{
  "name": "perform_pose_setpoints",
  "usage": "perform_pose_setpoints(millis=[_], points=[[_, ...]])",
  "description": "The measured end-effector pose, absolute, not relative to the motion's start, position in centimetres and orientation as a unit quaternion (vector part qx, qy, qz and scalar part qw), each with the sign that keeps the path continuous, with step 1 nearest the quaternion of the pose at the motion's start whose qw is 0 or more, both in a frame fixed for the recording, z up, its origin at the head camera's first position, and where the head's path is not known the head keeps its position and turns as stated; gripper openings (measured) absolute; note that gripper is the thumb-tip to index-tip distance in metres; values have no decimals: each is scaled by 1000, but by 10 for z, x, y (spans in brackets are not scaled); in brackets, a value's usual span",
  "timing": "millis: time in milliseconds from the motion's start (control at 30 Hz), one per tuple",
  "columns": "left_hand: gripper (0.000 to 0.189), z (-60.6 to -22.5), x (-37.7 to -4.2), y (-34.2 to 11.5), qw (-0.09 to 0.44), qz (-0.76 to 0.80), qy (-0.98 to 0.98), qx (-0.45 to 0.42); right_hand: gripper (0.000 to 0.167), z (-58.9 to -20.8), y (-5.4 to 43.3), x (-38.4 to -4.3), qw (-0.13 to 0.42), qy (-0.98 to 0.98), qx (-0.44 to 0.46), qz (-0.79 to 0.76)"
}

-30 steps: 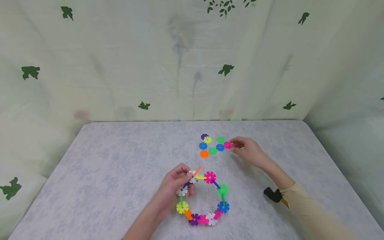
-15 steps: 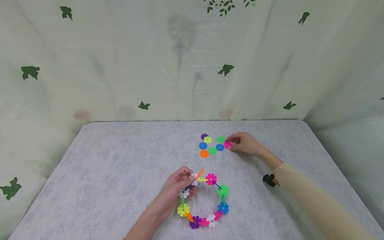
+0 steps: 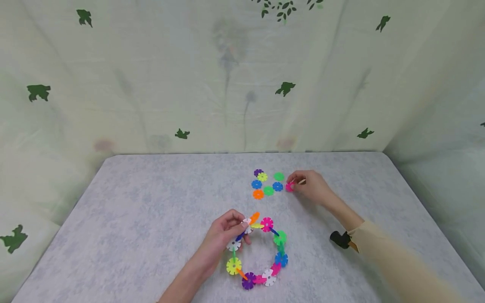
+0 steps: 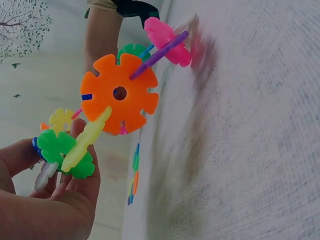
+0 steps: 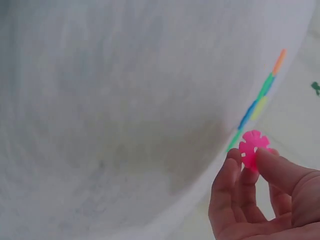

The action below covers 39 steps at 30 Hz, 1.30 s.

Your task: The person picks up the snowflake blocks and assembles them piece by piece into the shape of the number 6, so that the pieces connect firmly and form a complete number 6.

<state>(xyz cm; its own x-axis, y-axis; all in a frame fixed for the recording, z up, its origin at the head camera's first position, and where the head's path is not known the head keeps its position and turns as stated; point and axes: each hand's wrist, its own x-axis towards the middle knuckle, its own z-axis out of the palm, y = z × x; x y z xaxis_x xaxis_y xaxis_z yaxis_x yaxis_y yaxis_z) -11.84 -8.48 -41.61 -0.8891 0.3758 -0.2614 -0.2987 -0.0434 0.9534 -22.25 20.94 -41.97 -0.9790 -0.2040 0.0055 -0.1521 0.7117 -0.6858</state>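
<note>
Two hands each grip part of a set of bright notched discs over a grey table (image 3: pixel 151 219).
Thumb and fingers of the left hand (image 3: pixel 226 230) pinch the far left part of a ring of linked discs (image 3: pixel 280 238) at the table's near side, with an orange disc (image 3: pixel 255 217) jutting up beside the thumb; beyond it, the right hand (image 3: pixel 313 186) pinches a pink disc (image 5: pixel 252 145), tilted, just right of seven loose discs (image 3: pixel 268 191) in purple, yellow, green, blue and orange.
</note>
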Motion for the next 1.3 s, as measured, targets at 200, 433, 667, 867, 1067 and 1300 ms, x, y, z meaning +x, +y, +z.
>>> perform_pose_setpoints(millis=[200, 433, 667, 867, 1067, 1300], points=[[26, -417, -118, -82, 220, 721, 657, 22, 17, -412, 205, -191, 16, 894, -98, -436], [29, -416, -118, -80, 214, 727, 653, -4, 22, -402, 188, -151, -1, 857, -88, -508], [34, -416, -117, -77, 210, 743, 635, -5, 23, -395, 170, -124, -19, 805, -73, -588], [31, -416, -114, -75, 213, 738, 640, -9, 20, -395, 160, -114, -29, 788, -96, -608], [31, -416, -113, -75, 211, 736, 643, -12, 19, -397, 151, -109, -27, 783, -125, -608], [30, -416, -114, -73, 194, 738, 647, -5, 18, -397, 141, -105, -31, 799, -127, -587]])
